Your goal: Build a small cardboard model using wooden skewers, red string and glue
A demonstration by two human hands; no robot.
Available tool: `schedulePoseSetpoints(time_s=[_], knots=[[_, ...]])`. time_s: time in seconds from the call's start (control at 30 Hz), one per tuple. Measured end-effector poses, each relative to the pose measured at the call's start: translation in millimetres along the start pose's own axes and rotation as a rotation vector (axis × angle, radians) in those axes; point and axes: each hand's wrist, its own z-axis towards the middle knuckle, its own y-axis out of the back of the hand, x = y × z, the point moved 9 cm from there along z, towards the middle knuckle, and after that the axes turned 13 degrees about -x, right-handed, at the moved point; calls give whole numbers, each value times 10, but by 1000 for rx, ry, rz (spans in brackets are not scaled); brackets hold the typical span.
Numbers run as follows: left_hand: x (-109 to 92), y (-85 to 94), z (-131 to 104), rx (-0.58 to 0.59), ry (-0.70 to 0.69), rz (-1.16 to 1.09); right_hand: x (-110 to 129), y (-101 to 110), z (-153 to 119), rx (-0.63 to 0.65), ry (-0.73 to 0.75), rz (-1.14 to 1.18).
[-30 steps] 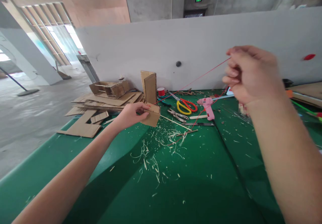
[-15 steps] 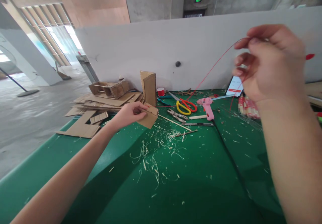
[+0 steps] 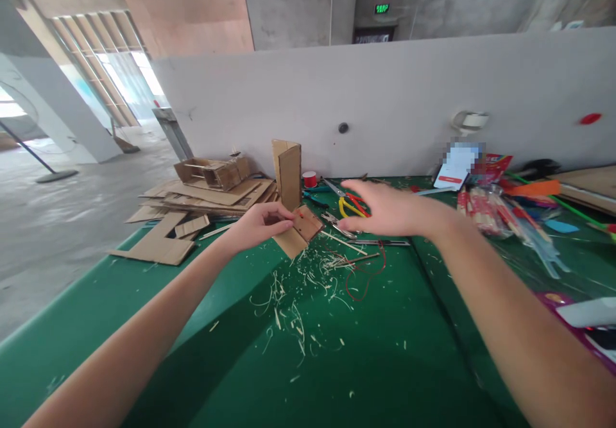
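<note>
My left hand [image 3: 264,226] pinches a small folded cardboard piece [image 3: 310,224] above the green table. Small dark holes and a bit of red show on its upper face. My right hand [image 3: 387,210] reaches in from the right with thumb and fingers apart, nothing seen between them. Behind its fingertips lie scissors [image 3: 353,206] with yellow and red handles; whether the hand touches them I cannot tell. Loose red thread [image 3: 359,299] curls on the table below this hand. Pliers [image 3: 337,224] and a utility knife [image 3: 385,242] lie close by. The pink glue gun is hidden by my right hand.
Cardboard sheets [image 3: 216,202] and a small cardboard frame [image 3: 214,174] are heaped at left. An upright folded cardboard [image 3: 290,174] stands near a red spool [image 3: 309,179]. Wood shavings litter the middle. A phone [image 3: 455,166] and bagged sticks [image 3: 486,206] are at right.
My right hand has let go of the red thread and come down leftward towards the scissors. The thread now lies on the table. The cardboard in my left hand has turned, showing its holes.
</note>
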Motion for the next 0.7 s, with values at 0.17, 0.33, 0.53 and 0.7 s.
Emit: schedulePoseSetpoints(time_s=[0.17,0.33,0.53,0.7], knots=[[-219,-63,-67,-89,-48,-25,362,-639,43,138,151,283],[-273,-32,-72,-177,-118,-16,309,-636,133,-75,173,391],[358,309,17,-615,5,171,29,-266,233,-313,70,380],[768,-108,70,-284,111,420,-176,5,310,-541,23,508]])
